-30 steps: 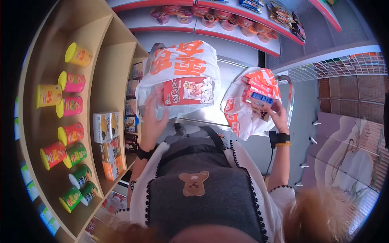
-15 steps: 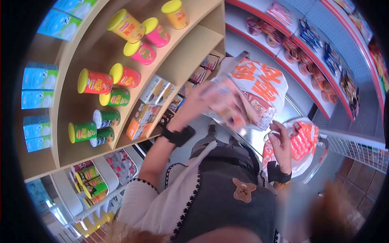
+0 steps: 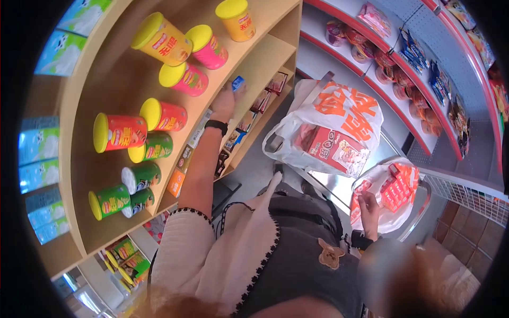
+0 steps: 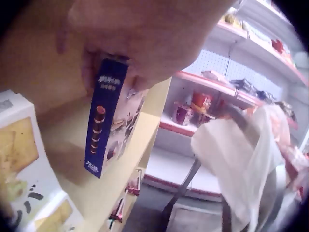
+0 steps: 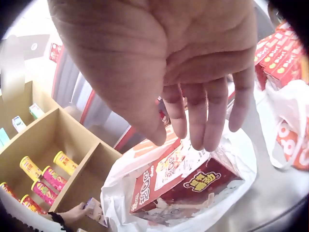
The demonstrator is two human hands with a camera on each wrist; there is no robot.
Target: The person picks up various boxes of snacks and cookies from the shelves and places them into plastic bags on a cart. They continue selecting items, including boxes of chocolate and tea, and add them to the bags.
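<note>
My left hand (image 3: pixel 226 99) reaches up to the wooden shelf (image 3: pixel 265 50) and grips a slim dark blue biscuit box (image 3: pixel 238 83) by its top end. In the left wrist view the fingers curl round that blue box (image 4: pixel 104 121), which stands upright over the shelf board. My right hand (image 3: pixel 367 204) hangs by the small white bag (image 3: pixel 371 214) of red cartons (image 3: pixel 397 188). Its fingers (image 5: pixel 205 113) are straight and hold nothing. A large white bag (image 3: pixel 339 108) with orange print holds a red box (image 3: pixel 333 149), also seen in the right wrist view as the red box (image 5: pixel 188 186).
Coloured canisters (image 3: pixel 159 114) lie on the wooden shelf's upper tiers, with small snack boxes (image 3: pixel 177 180) below. A white box (image 4: pixel 21 159) stands left of the blue one. Red-trimmed shelves (image 3: pixel 371 55) with snack cups run behind. Both bags sit on a metal counter (image 3: pixel 328 183); a wire rack (image 3: pixel 466 196) is right.
My left hand left the large bag and carried a blue box up to the wooden shelf. My right hand dropped from the red cartons to the small bag's side. The head view swung left.
</note>
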